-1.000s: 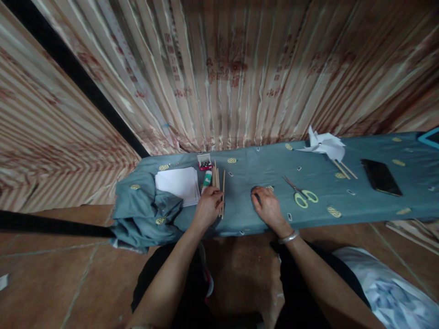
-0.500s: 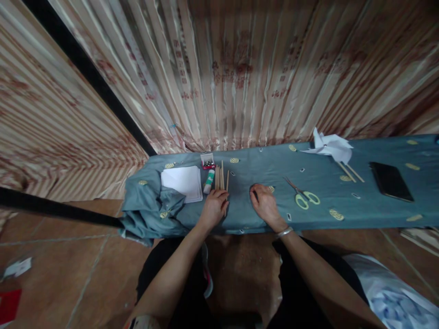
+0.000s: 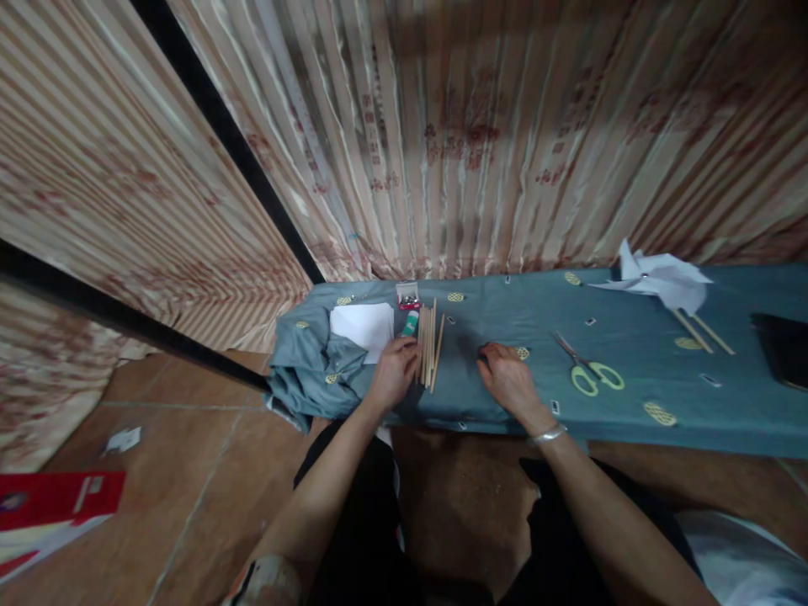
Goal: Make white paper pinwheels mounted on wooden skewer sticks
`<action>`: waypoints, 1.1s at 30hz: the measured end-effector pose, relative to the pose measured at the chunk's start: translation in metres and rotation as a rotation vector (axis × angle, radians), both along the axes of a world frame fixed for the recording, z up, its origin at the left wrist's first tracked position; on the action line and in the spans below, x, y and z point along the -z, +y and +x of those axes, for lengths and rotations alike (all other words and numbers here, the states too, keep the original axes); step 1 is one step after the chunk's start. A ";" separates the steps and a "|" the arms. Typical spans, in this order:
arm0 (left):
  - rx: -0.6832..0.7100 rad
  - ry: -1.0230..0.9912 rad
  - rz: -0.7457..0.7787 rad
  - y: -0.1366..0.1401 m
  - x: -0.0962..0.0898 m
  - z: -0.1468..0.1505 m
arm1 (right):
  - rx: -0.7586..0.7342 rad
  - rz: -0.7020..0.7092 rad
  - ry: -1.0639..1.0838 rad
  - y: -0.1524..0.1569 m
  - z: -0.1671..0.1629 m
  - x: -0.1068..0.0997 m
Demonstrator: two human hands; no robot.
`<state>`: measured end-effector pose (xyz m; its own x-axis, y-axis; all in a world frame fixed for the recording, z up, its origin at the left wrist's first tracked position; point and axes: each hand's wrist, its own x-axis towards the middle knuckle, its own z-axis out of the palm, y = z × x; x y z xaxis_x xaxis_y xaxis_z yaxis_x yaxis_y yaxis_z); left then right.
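Observation:
My left hand (image 3: 396, 369) is at the left side of a row of several thin wooden sticks (image 3: 427, 345), its fingers loosely bent and apart. Its fingertips cover the lower end of a white and green glue stick (image 3: 411, 323); whether they touch it I cannot tell. Just left of that hand is a stack of white paper (image 3: 362, 326). On the cloth to the right of the sticks rests my right hand (image 3: 507, 377), fingers curled in, their tips hidden by shadow. Behind the glue stick stands a small open red box of metal pins (image 3: 408, 298).
Scissors (image 3: 587, 367) with light green handles lie right of my right hand. Farther right are a white paper pinwheel (image 3: 662, 279) on two sticks and a dark phone or tablet (image 3: 783, 349). A patterned cloth (image 3: 480, 412) covers the bench; a striped curtain (image 3: 454, 151) hangs behind.
My left hand has moved off the wooden sticks to their left, over the glue stick's lower end. The sticks now show along their length. The view has turned left; my right hand stays curled.

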<state>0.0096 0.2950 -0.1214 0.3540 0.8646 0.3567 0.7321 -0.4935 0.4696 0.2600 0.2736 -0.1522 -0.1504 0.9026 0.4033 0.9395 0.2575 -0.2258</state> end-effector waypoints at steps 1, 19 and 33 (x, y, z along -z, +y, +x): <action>-0.037 0.022 -0.008 0.004 -0.003 -0.011 | -0.004 -0.005 0.001 0.000 0.000 0.000; -0.166 -0.097 -0.215 0.011 0.006 -0.081 | -0.034 -0.001 0.002 -0.003 0.004 0.001; -0.504 -0.361 -0.262 0.028 -0.001 -0.082 | -0.037 0.014 -0.021 -0.003 0.004 0.001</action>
<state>-0.0724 0.3230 -0.1208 -0.2173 0.9671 0.1325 0.6179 0.0312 0.7856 0.2638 0.2710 -0.1530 -0.1920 0.8906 0.4122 0.9338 0.2951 -0.2025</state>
